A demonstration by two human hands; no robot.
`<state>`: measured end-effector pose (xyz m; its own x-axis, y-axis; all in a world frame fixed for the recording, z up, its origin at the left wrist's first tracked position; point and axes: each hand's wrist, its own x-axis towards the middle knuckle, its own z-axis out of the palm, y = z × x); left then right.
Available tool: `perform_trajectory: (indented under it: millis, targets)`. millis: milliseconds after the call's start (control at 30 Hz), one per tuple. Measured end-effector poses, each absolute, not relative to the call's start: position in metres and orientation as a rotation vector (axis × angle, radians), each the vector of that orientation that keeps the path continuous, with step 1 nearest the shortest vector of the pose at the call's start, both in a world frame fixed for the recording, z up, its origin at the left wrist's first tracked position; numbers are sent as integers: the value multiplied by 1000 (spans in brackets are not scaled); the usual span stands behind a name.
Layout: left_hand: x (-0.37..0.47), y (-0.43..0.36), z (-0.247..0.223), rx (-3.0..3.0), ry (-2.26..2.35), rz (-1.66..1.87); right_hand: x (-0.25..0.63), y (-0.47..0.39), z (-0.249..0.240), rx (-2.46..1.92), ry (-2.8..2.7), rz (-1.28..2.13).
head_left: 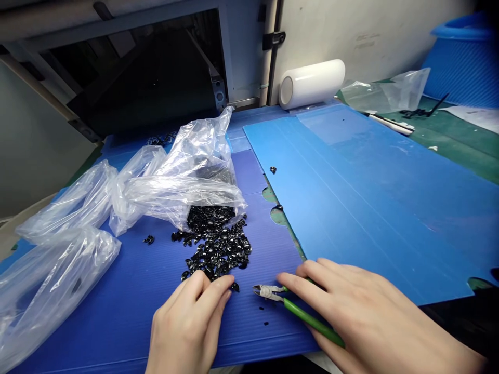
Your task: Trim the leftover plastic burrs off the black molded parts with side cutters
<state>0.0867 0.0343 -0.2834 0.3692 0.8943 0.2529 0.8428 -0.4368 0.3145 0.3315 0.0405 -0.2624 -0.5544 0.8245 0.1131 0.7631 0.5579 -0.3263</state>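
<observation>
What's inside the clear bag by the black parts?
Through the clear bag, dark pieces show low down; its folds and glare hide the rest. Black parts lie at its mouth.

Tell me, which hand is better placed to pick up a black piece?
Probably the left hand: its fingers are beside the black pieces, while the right hand holds the green-handled cutters.

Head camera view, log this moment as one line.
left hand: fingertips at small glossy black pieces | right hand: holding green-handled metal cutters, jaws slightly parted | clear plastic bag: partly over the pieces
</observation>
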Motion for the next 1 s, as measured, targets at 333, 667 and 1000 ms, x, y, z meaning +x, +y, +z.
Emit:
perform_trajectory:
  millis: [333, 667, 1000]
  targets:
    - [99, 28, -290, 2555, 1626, 562, 323, 39, -265, -1303, -2576, 239]
    - [85, 25, -286, 2542, 1460, 459, 321, 40, -260, -1252, -2631, 130]
    - [89, 28, -291, 2444, 1444, 526, 310, 49, -257, -1264, -2632, 77]
